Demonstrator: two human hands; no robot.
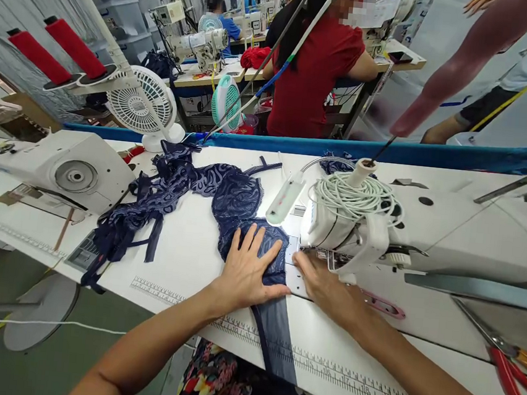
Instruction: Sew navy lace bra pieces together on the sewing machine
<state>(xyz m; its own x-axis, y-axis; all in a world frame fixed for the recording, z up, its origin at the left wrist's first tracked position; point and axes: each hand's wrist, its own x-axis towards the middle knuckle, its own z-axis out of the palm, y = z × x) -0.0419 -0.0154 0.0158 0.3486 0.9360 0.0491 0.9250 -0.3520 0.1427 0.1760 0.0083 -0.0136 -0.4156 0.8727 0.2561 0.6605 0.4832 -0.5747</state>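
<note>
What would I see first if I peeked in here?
Probably the dark blue lace fabric spread mid-table, with the left hand pressed flat on it. Beside it the right hand rests at the white sewing machine, and two bright red thread spools stand at upper left.

Garment factory sewing floor. Industrial sewing machine (pixel 381 234) on a long white table (pixel 183 258) with printed ruler marks (pixel 322 364) at the edge. Red thread cones (pixel 56 53) on a stand, navy lace pieces (pixel 170 195) piled on the table. More machines (pixel 203 46) in rows behind, a person in red (pixel 313 72) at one, small fans (pixel 140 102) between stations.
</note>
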